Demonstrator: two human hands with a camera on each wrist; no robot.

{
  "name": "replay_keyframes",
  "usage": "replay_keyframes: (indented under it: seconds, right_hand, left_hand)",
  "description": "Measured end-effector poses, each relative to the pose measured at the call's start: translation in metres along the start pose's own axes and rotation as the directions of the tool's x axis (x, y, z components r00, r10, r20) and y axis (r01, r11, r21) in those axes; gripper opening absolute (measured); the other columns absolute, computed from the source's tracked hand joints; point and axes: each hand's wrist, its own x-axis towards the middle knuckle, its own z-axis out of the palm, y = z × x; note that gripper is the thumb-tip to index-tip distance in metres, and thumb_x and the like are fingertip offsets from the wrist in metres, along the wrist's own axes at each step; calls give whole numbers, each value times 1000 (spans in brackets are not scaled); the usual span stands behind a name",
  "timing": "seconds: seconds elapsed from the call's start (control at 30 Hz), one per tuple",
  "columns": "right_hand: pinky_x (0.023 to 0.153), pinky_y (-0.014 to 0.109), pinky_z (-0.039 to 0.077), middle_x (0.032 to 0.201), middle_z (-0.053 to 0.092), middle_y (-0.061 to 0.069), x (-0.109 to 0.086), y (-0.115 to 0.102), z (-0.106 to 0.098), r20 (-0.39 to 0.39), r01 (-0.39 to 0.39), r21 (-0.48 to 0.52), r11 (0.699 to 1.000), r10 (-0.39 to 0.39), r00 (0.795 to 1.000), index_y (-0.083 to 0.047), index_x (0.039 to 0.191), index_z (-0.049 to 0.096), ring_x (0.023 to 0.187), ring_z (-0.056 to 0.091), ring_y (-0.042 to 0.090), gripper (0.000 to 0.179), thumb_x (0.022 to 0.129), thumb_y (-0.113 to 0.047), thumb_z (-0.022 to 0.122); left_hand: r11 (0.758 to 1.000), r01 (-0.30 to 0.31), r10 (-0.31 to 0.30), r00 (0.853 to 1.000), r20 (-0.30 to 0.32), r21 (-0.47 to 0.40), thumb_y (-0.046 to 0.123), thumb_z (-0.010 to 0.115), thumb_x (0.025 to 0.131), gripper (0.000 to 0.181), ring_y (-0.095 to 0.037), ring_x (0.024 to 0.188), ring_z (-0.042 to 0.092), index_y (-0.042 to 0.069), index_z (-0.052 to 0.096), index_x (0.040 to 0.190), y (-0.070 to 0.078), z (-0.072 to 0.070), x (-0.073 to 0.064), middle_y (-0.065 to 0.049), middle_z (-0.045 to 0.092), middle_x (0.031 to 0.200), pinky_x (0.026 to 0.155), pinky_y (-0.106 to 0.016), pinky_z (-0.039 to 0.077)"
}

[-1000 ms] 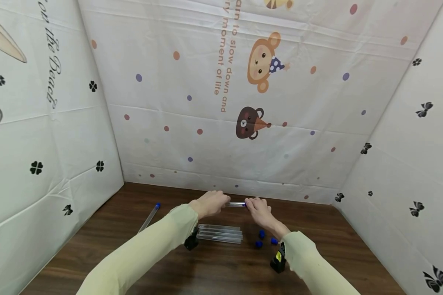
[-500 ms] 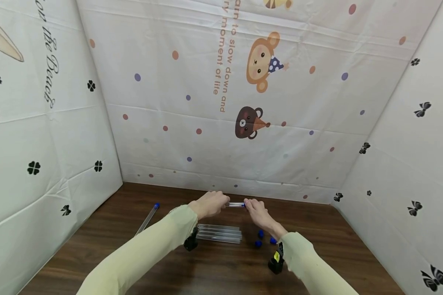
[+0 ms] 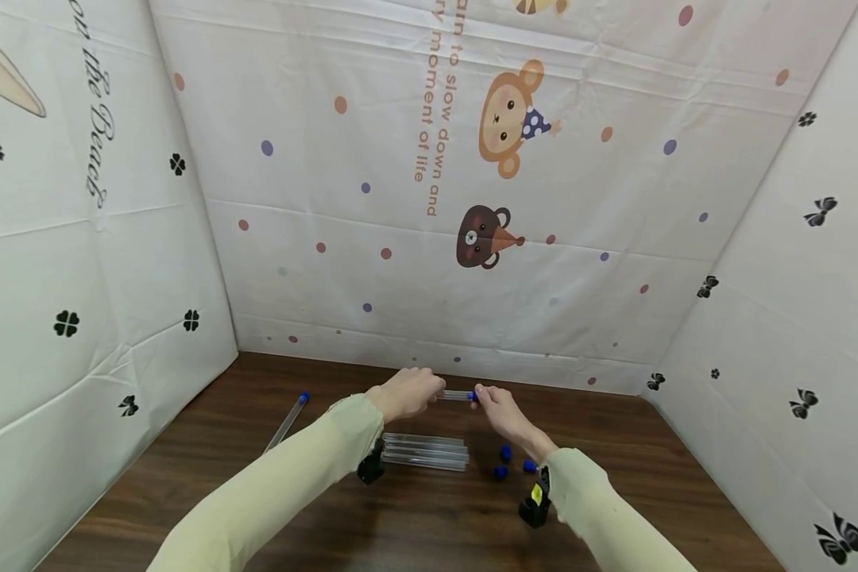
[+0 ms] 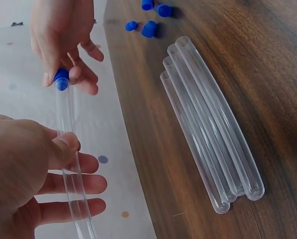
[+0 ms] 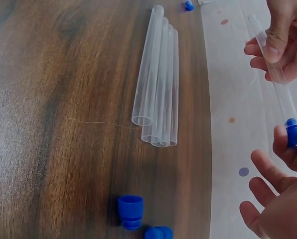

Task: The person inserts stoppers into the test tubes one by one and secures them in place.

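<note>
My left hand (image 4: 24, 169) grips a clear test tube (image 4: 67, 114), its thumb laid over the tube and its fingers behind. At the tube's end nearer my right hand sits a blue stopper (image 5: 292, 132), its narrow part inside the mouth. My right hand (image 3: 504, 413) pinches that stopper between thumb and finger, with the other fingers loosely bent and apart from it. Both hands are raised above the far part of the table, and the tube lies about level between them in the head view.
Several clear test tubes (image 3: 425, 453) lie side by side on the brown wooden table (image 3: 429, 532). Several loose blue stoppers (image 4: 149, 29) lie right of them. A tube with a blue stopper (image 3: 286, 423) lies at the left, partly behind the left sleeve. Printed cloth walls (image 3: 400, 278) surround the table.
The right hand's fingers have shifted slightly at the stopper, and more of its blue shows in the head view. The left hand and the table items hold nearly the same places.
</note>
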Motion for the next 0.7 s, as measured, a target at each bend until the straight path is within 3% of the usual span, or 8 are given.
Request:
replay_keyframes:
  seconds: [0.13,0.23,0.33,0.5,0.7]
  right_hand:
    - [77,47,32,77,46,5,-1,-1,4,-34,24,-59,998,-26,999,-8,77,56,88,42,30,44,107,-28,31]
    - [84,55,24,94,54,9,-2,-2,6,-56,30,-91,995,-35,998,-9,73,51,112,35,36,45,107,-29,30]
    - [85,53,21,103,54,13,-4,-2,8,-54,19,-76,997,-24,998,-9,71,48,113,33,37,46,107,-29,28]
    - [83,54,22,97,51,12,-5,1,10,-32,-13,-64,998,11,999,-9,71,45,112,32,38,47,107,-31,27]
    - [90,61,27,106,54,16,-3,0,11,-34,-53,-40,998,51,998,-6,79,48,127,32,42,47,107,-35,25]
  left_hand:
    - [1000,-4,4,1000,-5,9,3,66,89,23,-14,90,69,12,69,110,0,0,-1,0,73,101,74,-26,57]
    - [999,-10,11,1000,-12,33,3,66,89,19,-13,86,69,12,68,106,2,2,-1,0,72,99,72,-25,56]
    - [999,-19,19,1000,-16,38,2,65,89,18,-13,83,69,11,68,104,4,5,-1,0,72,97,70,-23,55]
    - [1000,-22,22,1000,-5,14,3,64,90,17,-13,83,69,11,69,104,6,7,-1,-1,72,96,71,-23,55]
    - [999,-1,1,1000,-8,-49,0,63,90,19,-15,89,71,9,71,106,6,10,2,-3,73,101,75,-24,57]
